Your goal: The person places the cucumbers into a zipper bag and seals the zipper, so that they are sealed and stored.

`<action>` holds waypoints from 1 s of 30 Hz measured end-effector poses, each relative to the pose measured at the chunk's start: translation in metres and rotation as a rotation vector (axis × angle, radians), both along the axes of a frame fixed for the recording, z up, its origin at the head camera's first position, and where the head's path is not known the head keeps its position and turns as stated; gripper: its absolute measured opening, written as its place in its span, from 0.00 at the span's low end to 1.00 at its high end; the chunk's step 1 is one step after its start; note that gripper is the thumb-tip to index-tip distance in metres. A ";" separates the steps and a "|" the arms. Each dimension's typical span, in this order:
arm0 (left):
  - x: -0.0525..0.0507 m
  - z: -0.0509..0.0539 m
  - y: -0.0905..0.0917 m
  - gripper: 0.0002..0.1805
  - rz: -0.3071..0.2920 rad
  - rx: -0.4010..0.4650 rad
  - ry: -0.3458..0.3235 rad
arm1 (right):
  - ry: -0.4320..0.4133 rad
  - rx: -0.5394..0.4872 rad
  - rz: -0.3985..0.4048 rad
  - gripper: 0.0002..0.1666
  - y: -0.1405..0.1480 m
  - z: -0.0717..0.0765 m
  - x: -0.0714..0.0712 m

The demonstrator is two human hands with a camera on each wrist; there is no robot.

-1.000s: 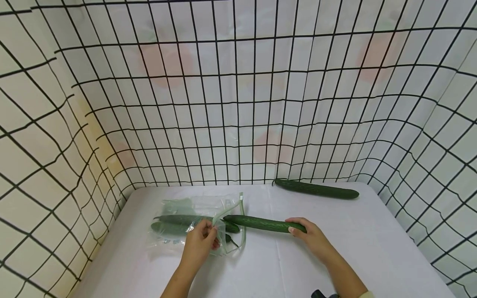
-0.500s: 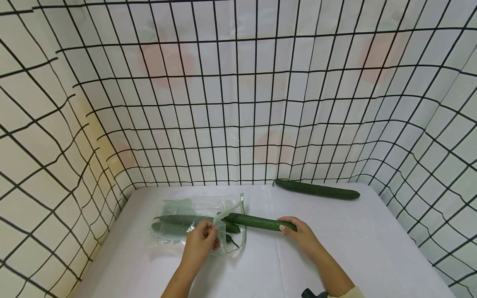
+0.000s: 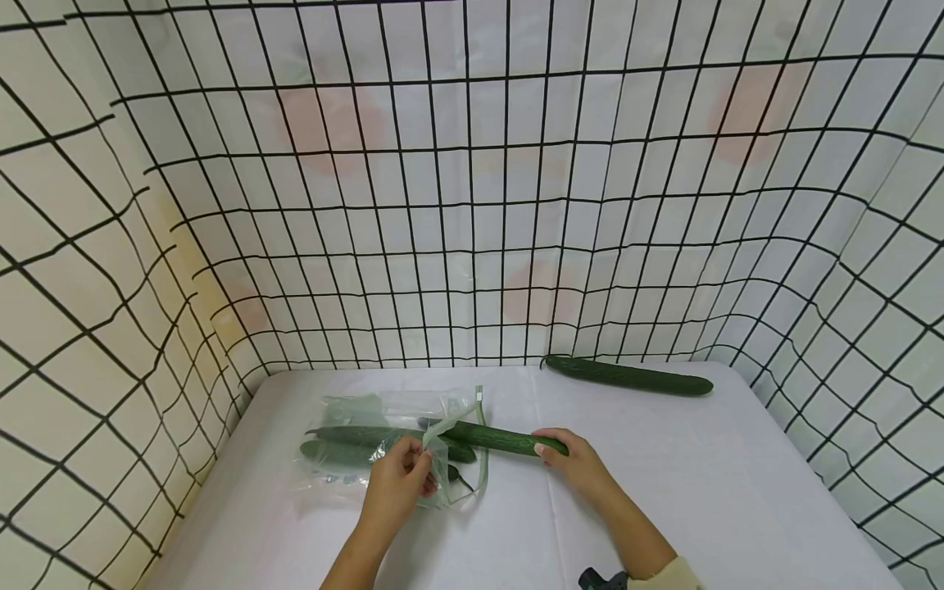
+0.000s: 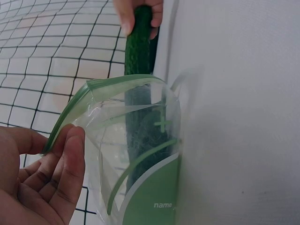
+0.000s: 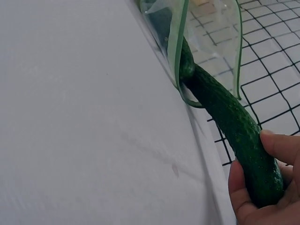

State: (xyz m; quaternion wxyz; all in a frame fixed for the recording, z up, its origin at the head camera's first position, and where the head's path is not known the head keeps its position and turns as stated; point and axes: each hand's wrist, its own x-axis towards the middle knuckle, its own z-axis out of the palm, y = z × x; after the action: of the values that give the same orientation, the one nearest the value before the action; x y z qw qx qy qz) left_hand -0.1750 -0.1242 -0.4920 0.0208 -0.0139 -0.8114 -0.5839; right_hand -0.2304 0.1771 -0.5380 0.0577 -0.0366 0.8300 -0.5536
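Observation:
A clear zip bag (image 3: 347, 407) with green edging lies on the left of the white table, its mouth facing right. My left hand (image 3: 399, 480) pinches the green-edged lip of the bag between thumb and fingers. Inside the bag lie cucumbers (image 3: 361, 436), partly hidden by the film and my hand; a stem end pokes out at the mouth. My right hand (image 3: 578, 465) grips the right end of another cucumber (image 3: 501, 438), whose far end is inside the bag's mouth. In the right wrist view that cucumber (image 5: 229, 110) touches the end of one in the bag.
One more cucumber (image 3: 627, 376) lies at the back right of the table (image 3: 664, 459), close to the rear wall. Black grid netting (image 3: 487, 205) over white cloth surrounds the table at the back and both sides. A dark device (image 3: 603, 580) sits at my right wrist.
My right hand has moved left, sliding the held cucumber further into the bag's mouth. My left hand keeps its place on the lip.

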 end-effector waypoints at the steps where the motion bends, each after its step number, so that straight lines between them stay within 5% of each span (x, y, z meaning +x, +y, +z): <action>1: 0.000 0.000 0.000 0.05 0.002 -0.002 0.001 | 0.003 -0.007 0.002 0.20 -0.002 0.001 0.000; 30: -0.001 0.000 0.001 0.05 0.004 -0.015 0.015 | -0.056 -0.081 0.103 0.25 -0.028 -0.004 0.001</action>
State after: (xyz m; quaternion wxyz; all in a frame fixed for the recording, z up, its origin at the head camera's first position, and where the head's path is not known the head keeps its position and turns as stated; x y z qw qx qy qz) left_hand -0.1760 -0.1236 -0.4921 0.0278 -0.0166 -0.8157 -0.5776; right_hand -0.2298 0.1496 -0.5420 0.1080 -0.0659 0.8019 -0.5839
